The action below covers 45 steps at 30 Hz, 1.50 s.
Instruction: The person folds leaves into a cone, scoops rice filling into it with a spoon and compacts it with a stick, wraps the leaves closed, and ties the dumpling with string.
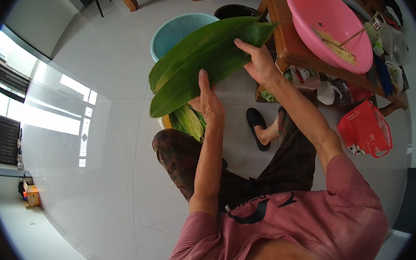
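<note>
Several broad green leaves (202, 54), overlapping lengthwise, are held up in front of me between both hands. My left hand (208, 103) grips their lower edge near the middle, thumb on top and fingers hidden underneath. Nearer the pointed right end, my right hand (260, 62) pinches them with its thumb on the upper face. Behind the leaves stands a light blue basin (180, 27), partly covered by them. Below my left hand, a bundle of long green leaves (188, 122) lies in a yellow-rimmed basket (167, 121) by my knee.
A pink basin (313, 9) with pale grain and a stick in it rests on a wooden bench (284, 41) at right. Beside the blue basin is a dark tub (235, 10). A red bag (366, 130) and several plastic bags sit on the tiled floor (117, 152) at right.
</note>
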Tool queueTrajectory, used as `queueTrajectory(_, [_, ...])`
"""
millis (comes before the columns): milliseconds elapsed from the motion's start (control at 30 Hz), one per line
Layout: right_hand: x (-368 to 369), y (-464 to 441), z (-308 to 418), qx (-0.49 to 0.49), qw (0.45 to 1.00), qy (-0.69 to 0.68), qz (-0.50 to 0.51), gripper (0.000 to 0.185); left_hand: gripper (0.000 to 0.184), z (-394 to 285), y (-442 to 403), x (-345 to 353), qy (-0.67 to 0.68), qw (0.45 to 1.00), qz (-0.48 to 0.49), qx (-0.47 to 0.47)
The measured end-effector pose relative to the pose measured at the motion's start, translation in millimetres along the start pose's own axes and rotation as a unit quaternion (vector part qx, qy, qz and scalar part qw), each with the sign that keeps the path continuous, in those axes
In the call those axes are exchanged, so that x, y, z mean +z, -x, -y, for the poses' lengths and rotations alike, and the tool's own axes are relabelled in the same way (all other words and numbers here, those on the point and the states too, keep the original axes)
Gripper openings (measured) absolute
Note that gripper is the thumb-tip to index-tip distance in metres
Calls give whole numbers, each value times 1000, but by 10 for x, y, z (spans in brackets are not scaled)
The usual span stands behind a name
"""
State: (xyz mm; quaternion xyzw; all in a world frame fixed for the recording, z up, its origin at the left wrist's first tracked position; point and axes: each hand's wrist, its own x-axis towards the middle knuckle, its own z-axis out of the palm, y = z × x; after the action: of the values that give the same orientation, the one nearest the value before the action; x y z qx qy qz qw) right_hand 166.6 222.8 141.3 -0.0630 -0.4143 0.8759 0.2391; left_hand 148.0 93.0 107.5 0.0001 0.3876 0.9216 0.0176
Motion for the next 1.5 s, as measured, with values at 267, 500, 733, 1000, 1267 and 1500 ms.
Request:
queueTrajectory(267, [34,197,33,-43,998,-44,-3,24,31,-160,-54,17,-42,994,44,88])
queueTrajectory(500, [-172,50,83,-14,999,-50,-3,29,43,-188,-381,-637,-448,775,356,267])
queueTrajectory(733, [-245,-221,264,116,950,229,179,31,35,-431,-630,-613,-62,860,333,-381])
queueTrajectory(1000, [-140,-447,-180,139,877,395,235,34,21,-275,-865,-1117,-150,905,237,-321])
queueTrajectory(1267, [-101,-638,-1246,272,892,273,235,35,18,-117,-1094,-1682,-231,944,83,-222])
queueTrajectory(1500, [-391,-919,-2207,205,758,579,219,25,20,-338,-1295,-2101,-318,944,-71,-53])
